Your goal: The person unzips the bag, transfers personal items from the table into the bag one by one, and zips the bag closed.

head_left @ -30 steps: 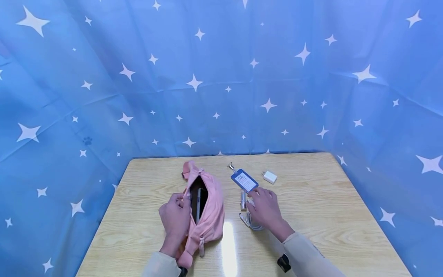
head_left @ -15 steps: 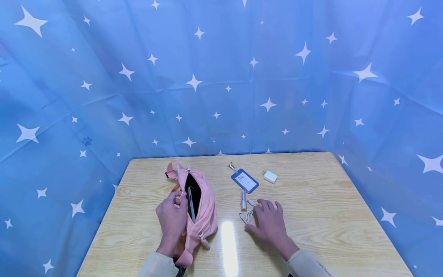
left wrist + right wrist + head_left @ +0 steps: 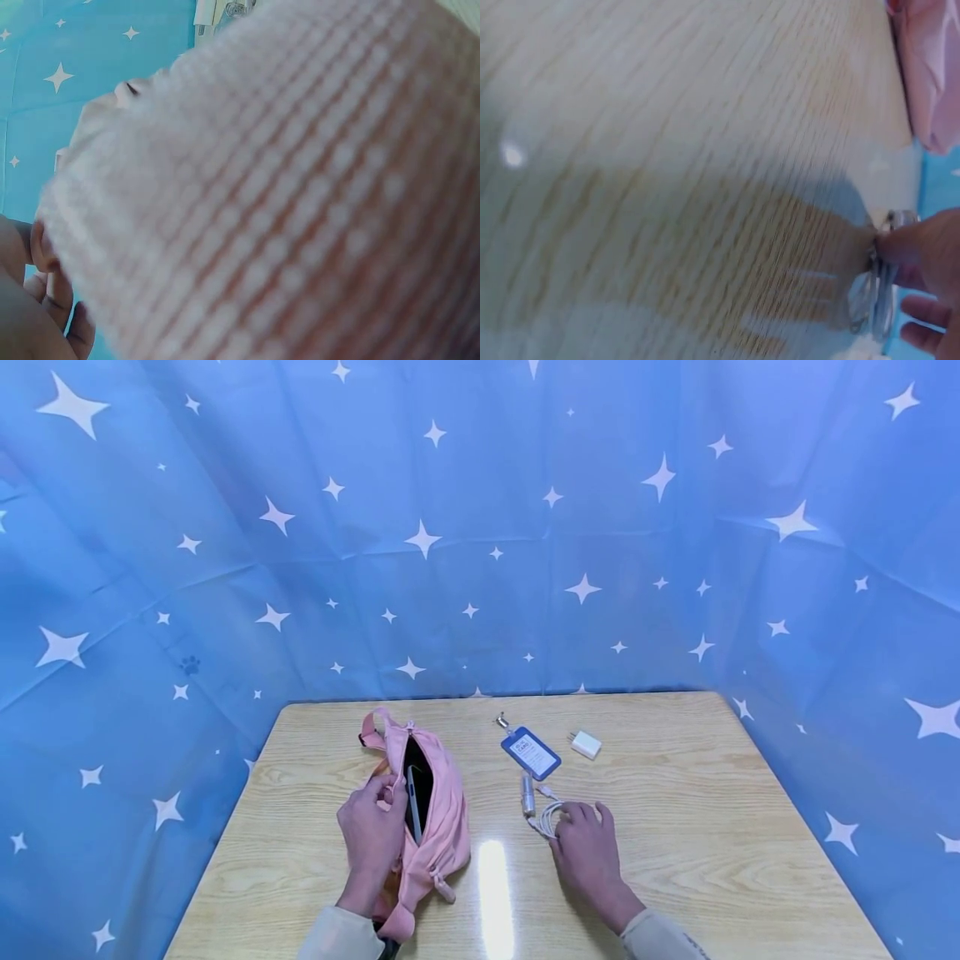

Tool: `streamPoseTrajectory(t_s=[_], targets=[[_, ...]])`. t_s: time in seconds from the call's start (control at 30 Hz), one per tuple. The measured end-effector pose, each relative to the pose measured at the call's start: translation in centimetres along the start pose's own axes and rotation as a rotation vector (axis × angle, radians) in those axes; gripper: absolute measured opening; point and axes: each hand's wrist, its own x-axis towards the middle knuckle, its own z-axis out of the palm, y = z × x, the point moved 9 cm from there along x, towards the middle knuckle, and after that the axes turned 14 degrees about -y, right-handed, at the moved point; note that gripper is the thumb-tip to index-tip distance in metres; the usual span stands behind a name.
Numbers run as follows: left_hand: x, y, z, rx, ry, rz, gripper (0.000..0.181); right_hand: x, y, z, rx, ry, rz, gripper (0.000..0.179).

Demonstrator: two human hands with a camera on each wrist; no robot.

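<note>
A pink waist bag (image 3: 442,793) lies on the left of the table, its zip undone, with a slim grey-edged device (image 3: 413,802) inside, perhaps a phone. My left hand (image 3: 372,827) pinches the left edge of the bag's opening. In the left wrist view, the bag's blurred fabric (image 3: 247,187) hides most things, with the fingers at lower left. A coiled white charging cable (image 3: 549,817) is at my right hand (image 3: 588,853), whose thumb and fingers pinch the coil in the right wrist view. Touching the cable's ends, or nearly so, is a small silver tube (image 3: 528,795).
Beyond the cable lie a blue ID card holder (image 3: 531,753) with a metal clip and a white charger plug (image 3: 586,744). The wooden table (image 3: 712,827) ends at a blue star-patterned curtain (image 3: 480,568) behind and beside it.
Moving left, the bag shifted with my left hand, then stayed put. My right hand drew back from the silver tube and card holder and took hold of the coiled charging cable.
</note>
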Motion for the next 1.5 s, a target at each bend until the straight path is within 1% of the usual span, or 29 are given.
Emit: streamPoseTrajectory(t_s=[0.1, 0.2, 0.33, 0.47, 0.63, 0.73, 0.83, 0.93, 1.03, 1.13, 1.23, 1.33, 1.47, 1.5], targets=[[0.0, 0.1, 0.0, 0.012, 0.007, 0.019, 0.007, 0.0, 0.5, 0.2, -0.02, 0.003, 0.017, 0.019], [0.0, 0.0, 0.0, 0.026, 0.013, 0.018, 0.008, -0.1, 1.0, 0.4, -0.035, 0.002, 0.027, 0.018], [0.0, 0.0, 0.1, 0.037, 0.018, 0.028, 0.009, -0.2, 2.0, 0.4, 0.018, 0.016, 0.05, 0.015], [0.1, 0.2, 0.1, 0.038, 0.018, 0.052, 0.008, -0.2, 2.7, -0.5, 0.098, 0.101, 0.051, 0.014], [0.2, 0.5, 0.1, 0.028, 0.025, 0.089, 0.009, 0.0, 2.9, -2.7, 0.137, 0.222, 0.029, 0.015], [0.2, 0.7, 0.2, 0.028, 0.024, 0.113, 0.01, 0.3, 2.5, -4.4, 0.152, 0.29, 0.014, 0.015], [0.3, 0.8, 0.3, 0.029, 0.021, 0.129, 0.01, 0.7, 1.5, -6.0, 0.18, 0.356, -0.024, 0.013], [0.4, 0.8, 0.4, 0.023, 0.014, 0.133, 0.01, 1.4, -0.1, -7.6, 0.221, 0.405, -0.071, 0.011], [0.6, 0.8, 0.5, 0.014, 0.0, 0.12, 0.01, 2.4, -2.3, -9.1, 0.277, 0.437, -0.116, 0.011], [0.6, 0.8, 0.7, 0.003, -0.015, 0.104, 0.009, 3.4, -4.6, -10.5, 0.364, 0.456, -0.152, 0.011], [0.7, 0.9, 0.8, 0.0, -0.024, 0.097, 0.008, 4.5, -6.6, -11.5, 0.51, 0.452, -0.181, 0.011], [0.8, 0.8, 0.9, -0.001, -0.029, 0.09, 0.009, 5.7, -8.2, -11.7, 0.701, 0.393, -0.182, 0.011], [0.9, 0.7, 1.2, -0.024, -0.048, 0.069, 0.009, 7.1, -9.6, -11.2, 0.98, 0.289, -0.137, 0.015], [1.0, 0.7, 1.4, -0.03, -0.055, 0.064, 0.009, 7.1, -10.0, -11.6, 1.047, 0.273, -0.121, 0.016]])
